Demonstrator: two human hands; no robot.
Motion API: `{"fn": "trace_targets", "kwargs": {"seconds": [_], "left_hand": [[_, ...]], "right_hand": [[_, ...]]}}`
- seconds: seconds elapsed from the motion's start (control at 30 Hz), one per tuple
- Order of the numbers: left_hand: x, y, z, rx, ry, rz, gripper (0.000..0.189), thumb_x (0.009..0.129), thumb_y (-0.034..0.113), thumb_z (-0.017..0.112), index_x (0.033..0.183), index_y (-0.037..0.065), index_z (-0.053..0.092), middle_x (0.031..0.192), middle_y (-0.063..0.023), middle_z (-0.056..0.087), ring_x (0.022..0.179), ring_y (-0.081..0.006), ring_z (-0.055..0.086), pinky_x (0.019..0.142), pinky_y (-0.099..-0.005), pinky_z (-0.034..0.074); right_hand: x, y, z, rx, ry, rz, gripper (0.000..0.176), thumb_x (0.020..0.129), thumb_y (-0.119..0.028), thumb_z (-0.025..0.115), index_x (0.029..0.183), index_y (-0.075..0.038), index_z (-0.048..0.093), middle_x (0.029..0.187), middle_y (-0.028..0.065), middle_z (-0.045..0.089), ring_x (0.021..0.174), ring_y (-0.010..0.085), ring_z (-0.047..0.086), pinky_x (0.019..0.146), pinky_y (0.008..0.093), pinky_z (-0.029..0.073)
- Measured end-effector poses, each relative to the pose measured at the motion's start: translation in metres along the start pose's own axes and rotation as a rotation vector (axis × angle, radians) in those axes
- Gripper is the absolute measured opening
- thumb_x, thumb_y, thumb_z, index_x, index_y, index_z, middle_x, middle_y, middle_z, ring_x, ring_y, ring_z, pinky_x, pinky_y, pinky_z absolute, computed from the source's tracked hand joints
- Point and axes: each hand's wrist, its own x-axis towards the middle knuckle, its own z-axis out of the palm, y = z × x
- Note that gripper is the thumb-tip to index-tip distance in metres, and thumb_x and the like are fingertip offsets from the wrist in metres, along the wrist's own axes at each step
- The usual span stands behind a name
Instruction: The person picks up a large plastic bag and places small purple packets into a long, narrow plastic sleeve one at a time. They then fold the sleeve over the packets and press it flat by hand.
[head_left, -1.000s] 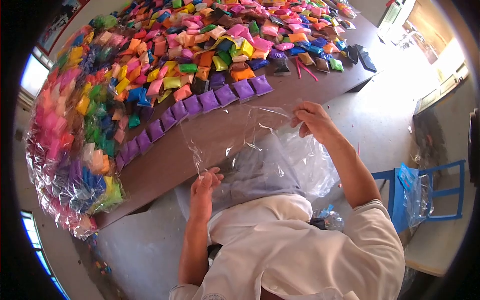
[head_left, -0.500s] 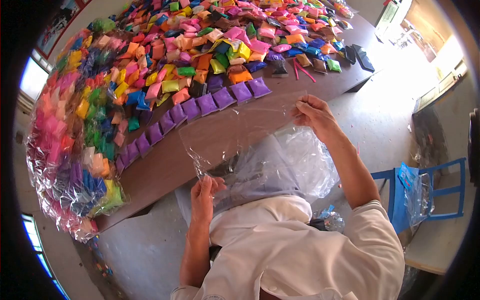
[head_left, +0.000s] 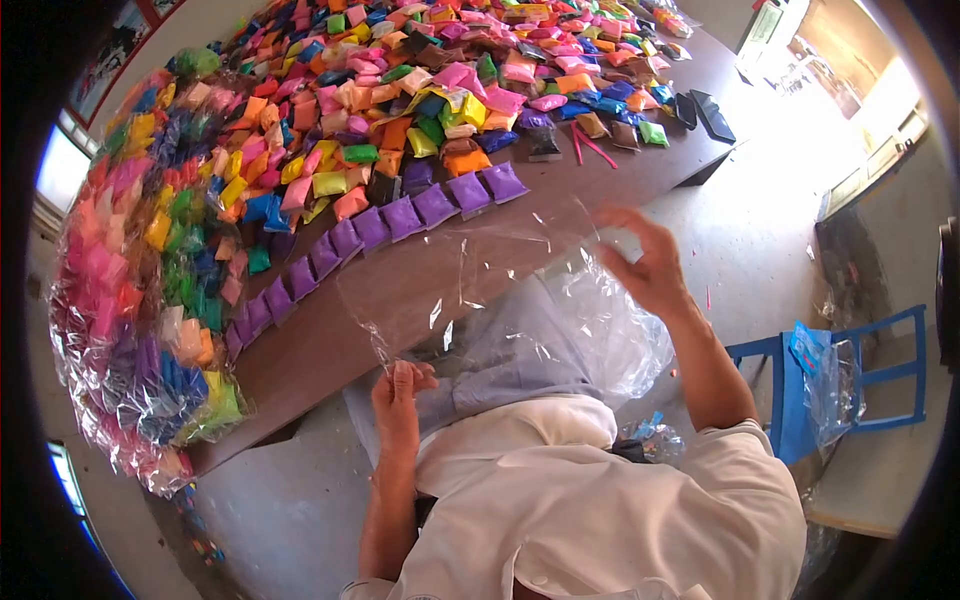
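A clear plastic bag [head_left: 458, 275], thin and glossy, stretches over my lap and the table's near edge. My left hand [head_left: 403, 392] pinches its lower left corner between thumb and fingers. Beside the bag's right end, my right hand [head_left: 648, 262] has thumb and fingers apart, with nothing visible gripped in it. Beyond the bag, a curved row of small purple packets [head_left: 402, 217] lies along the brown table [head_left: 300, 350]. More clear plastic [head_left: 625, 340] is bunched on my lap, below the right hand.
A large heap of colourful small packets [head_left: 380, 90] covers the far table. At left stand big clear bags full of packets [head_left: 110, 300]. Two pink strips [head_left: 592, 147] and a dark phone-like object [head_left: 711, 116] lie near the right edge. A blue chair [head_left: 790, 400] with plastic on it stands at right.
My right hand has let go of the bag's upper right part and spread its fingers. The left hand keeps its pinch. The whole view has shifted slightly.
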Motion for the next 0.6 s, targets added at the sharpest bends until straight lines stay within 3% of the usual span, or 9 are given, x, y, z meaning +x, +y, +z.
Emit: {"fn": "trace_targets", "kwargs": {"seconds": [0.1, 0.23, 0.53, 0.6], "left_hand": [[0.001, -0.002, 0.003, 0.065, -0.029, 0.057, 0.035, 0.100, 0.034, 0.051, 0.086, 0.003, 0.057, 0.089, -0.0115, 0.066, 0.074, -0.0175, 0.063, 0.072, -0.0321, 0.053], [-0.002, 0.002, 0.007, 0.144, -0.031, 0.133, 0.035, 0.102, 0.031, 0.048, 0.084, 0.002, 0.057, 0.087, -0.0102, 0.065, 0.074, -0.0154, 0.062, 0.073, -0.0302, 0.051], [-0.006, 0.003, 0.008, 0.156, -0.035, 0.151, 0.037, 0.102, 0.031, 0.048, 0.083, 0.001, 0.057, 0.088, -0.0107, 0.065, 0.074, -0.0146, 0.061, 0.073, -0.0297, 0.049], [-0.007, 0.002, 0.007, 0.152, -0.032, 0.149, 0.037, 0.101, 0.032, 0.049, 0.083, 0.001, 0.057, 0.089, -0.0112, 0.066, 0.074, -0.0146, 0.061, 0.072, -0.0295, 0.049]], "right_hand": [[0.005, -0.030, 0.006, -0.158, -0.313, -0.139, 0.049, 0.078, -0.020, 0.074, 0.120, -0.003, 0.058, 0.111, 0.0154, 0.064, 0.110, 0.0288, 0.058, 0.097, 0.0403, 0.042], [0.010, -0.036, 0.022, -0.213, -0.502, -0.057, 0.052, 0.076, -0.020, 0.075, 0.122, -0.004, 0.058, 0.107, 0.0140, 0.064, 0.105, 0.0307, 0.057, 0.098, 0.0424, 0.039], [0.001, -0.013, 0.042, -0.136, -0.555, -0.101, 0.027, 0.078, -0.018, 0.073, 0.103, -0.007, 0.068, 0.098, 0.0111, 0.064, 0.100, 0.0283, 0.057, 0.094, 0.0406, 0.041], [0.001, -0.012, 0.045, -0.112, -0.565, -0.101, 0.029, 0.079, -0.017, 0.072, 0.105, -0.007, 0.066, 0.101, 0.0114, 0.063, 0.102, 0.0291, 0.057, 0.094, 0.0409, 0.041]]}}
